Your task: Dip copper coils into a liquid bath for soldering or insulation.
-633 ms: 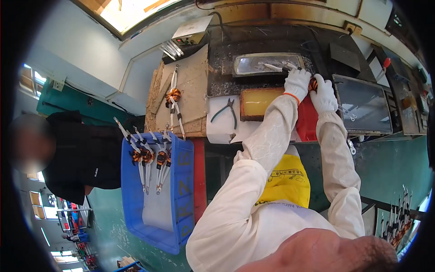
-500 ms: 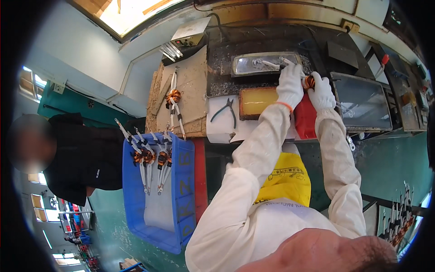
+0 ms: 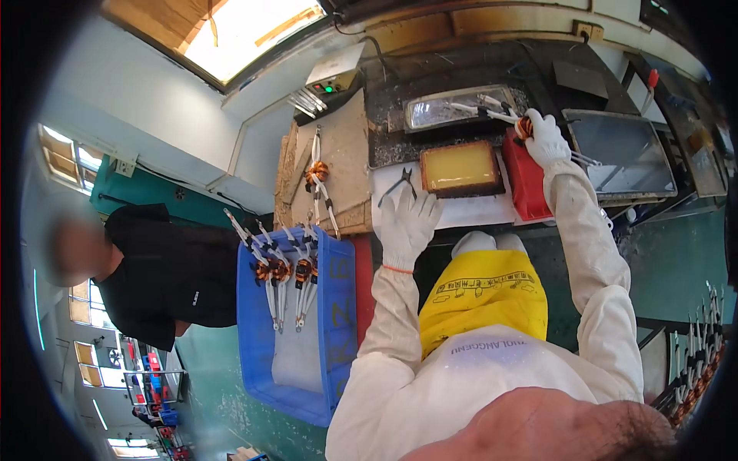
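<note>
My right hand point(image 3: 547, 140), in a white glove, is closed around a copper-wound coil point(image 3: 525, 127). White leads point(image 3: 492, 112) run from that coil to the left, and their ends are over a shallow metal trough point(image 3: 430, 113). With gloved fingers spread and stretched out, my left hand point(image 3: 410, 229) lies over the handles of the cutting pliers point(image 3: 405, 178); whether it touches them I cannot tell. The pliers' head shows beyond the fingertips, on white paper. Beside them is a tray of yellow material point(image 3: 460, 167). Below my right hand stands a red box point(image 3: 524, 184).
At left, a blue crate point(image 3: 338, 323) holds several coils with white leads. Another coil point(image 3: 316, 174) lies on a worn board point(image 3: 342, 146), near a control box point(image 3: 336, 71) with a green light. A grey-topped tray point(image 3: 623, 154) sits right. Someone in black point(image 3: 173, 269) is at far left.
My left hand has left the leads by the trough and come back toward the pliers. My right hand keeps the coil near the same place. The view has shifted slightly.
</note>
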Tool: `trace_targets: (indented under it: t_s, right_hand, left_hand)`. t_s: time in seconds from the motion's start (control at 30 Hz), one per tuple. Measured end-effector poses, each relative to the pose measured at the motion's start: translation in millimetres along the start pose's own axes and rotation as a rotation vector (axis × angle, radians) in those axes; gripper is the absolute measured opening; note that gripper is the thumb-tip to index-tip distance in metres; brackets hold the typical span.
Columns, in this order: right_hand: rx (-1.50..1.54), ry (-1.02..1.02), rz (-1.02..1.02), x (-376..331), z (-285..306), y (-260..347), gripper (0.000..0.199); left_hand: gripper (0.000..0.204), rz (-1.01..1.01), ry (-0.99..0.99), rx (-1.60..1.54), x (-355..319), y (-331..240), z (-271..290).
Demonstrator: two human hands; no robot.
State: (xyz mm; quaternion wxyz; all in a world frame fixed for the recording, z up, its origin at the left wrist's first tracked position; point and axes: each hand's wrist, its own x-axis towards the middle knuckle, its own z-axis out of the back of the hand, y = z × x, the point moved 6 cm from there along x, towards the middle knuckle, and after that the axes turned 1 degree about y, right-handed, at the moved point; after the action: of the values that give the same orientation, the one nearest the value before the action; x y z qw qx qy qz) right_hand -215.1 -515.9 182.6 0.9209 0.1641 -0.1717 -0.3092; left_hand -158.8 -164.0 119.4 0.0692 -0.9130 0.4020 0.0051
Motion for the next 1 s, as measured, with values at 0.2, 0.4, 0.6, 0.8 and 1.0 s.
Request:
trace_targets:
  t_s: [0.2,0.4,0.6,0.8,1.0]
  right_hand:
    - [0.006,-0.032,0.043,-4,4,3,0.051]
    - [-0.015,-0.008,0.022,-2,3,-4,0.051]
    - [0.037,0.009,0.083,10,-7,18,0.053]
    - [0.060,0.021,0.075,9,-5,-17,0.057]
    - [0.071,0.000,0.153,16,-21,1,0.057]
  left_hand:
    - [0.060,-0.068,-0.304,-0.060,-5,22,15]
    - [0.053,0.002,-0.398,0.016,24,68,-30]
    - [0.038,0.110,0.282,-0.172,37,70,-6]
    - [0.039,0.143,-0.239,0.012,18,95,-20]
    - [0.034,0.074,-0.078,-0.027,17,80,-17]
